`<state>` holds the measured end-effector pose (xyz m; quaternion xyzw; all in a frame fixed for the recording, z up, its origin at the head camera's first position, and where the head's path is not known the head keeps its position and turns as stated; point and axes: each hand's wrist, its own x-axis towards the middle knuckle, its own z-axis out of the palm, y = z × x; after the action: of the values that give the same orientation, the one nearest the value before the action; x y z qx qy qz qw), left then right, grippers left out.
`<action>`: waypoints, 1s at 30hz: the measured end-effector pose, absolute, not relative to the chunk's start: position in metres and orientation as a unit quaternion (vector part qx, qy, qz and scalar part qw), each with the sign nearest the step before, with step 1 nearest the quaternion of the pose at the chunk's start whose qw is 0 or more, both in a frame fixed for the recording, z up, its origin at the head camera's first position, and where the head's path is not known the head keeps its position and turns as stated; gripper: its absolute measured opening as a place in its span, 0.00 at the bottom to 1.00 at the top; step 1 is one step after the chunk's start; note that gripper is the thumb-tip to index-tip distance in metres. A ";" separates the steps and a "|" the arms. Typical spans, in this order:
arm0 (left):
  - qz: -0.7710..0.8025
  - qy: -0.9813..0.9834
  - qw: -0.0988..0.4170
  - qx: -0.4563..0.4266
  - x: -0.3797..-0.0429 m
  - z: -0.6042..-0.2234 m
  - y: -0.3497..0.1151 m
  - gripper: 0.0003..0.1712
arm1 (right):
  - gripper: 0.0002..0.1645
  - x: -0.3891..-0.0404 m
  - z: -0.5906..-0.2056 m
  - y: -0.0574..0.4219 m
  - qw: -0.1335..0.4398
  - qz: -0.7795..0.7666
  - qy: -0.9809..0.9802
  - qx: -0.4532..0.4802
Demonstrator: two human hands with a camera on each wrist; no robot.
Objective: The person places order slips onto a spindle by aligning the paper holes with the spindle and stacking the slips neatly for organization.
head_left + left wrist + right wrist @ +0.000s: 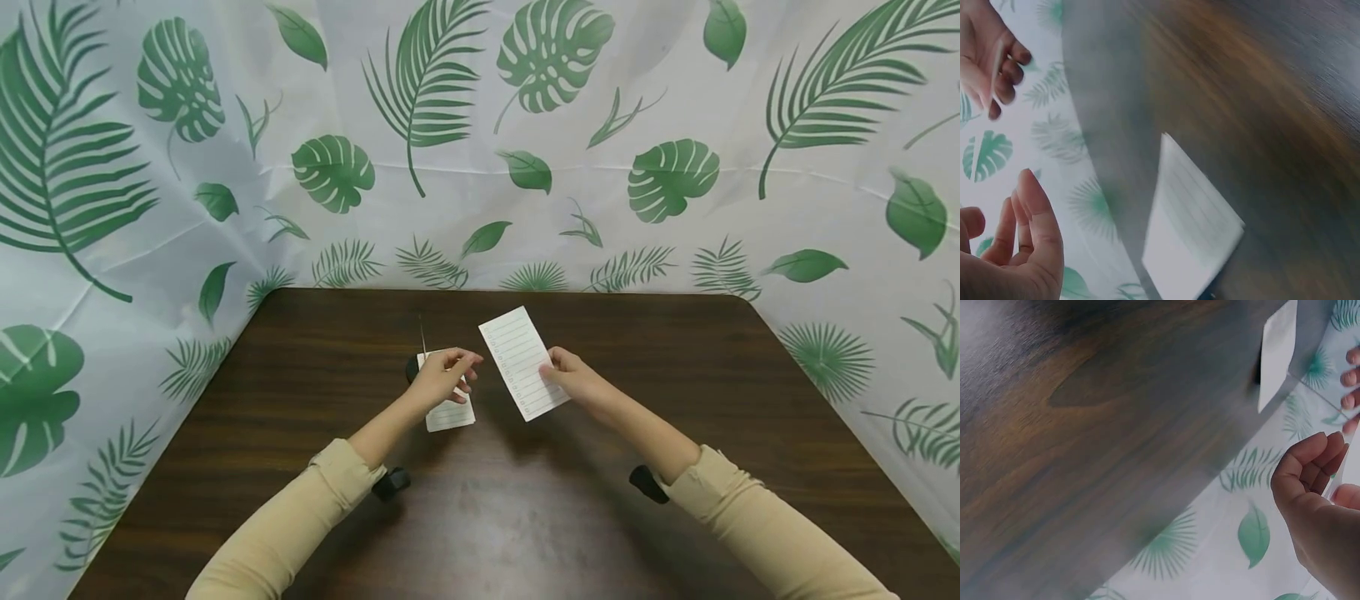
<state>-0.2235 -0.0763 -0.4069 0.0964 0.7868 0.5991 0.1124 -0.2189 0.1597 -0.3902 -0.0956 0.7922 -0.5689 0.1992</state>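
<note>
My right hand (pixel 581 379) pinches a white lined card (pixel 517 358) by its right side, thumb on the ruled face, and holds it tilted above the table. To its left, my left hand (pixel 448 377) has loosely bent fingers with nothing between them, as the left wrist view shows of that same hand (pixel 1022 250). Beneath it, partly covered in the head view, are more white lined cards (pixel 450 417). A small black object (pixel 412 368) shows at their left edge, with a thin upright wire (pixel 422 335) rising there. Its lower part is hidden by the hand and cards.
The dark wood-grain table (pixel 495 517) extends under both arms. A white curtain with green leaves (pixel 480 183) hangs behind it and along both sides. Black devices sit at the left cuff (pixel 392 483) and the right cuff (pixel 648 483).
</note>
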 end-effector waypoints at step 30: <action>0.657 0.754 0.009 0.006 -0.232 -0.384 -0.066 0.10 | 0.13 -0.215 -0.398 0.133 0.189 -0.557 0.803 -0.094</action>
<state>-0.2323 -0.0656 -0.3835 0.0058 0.7541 0.6567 0.0094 -0.2151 0.1333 -0.3982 -0.0937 0.8030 -0.5574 0.1892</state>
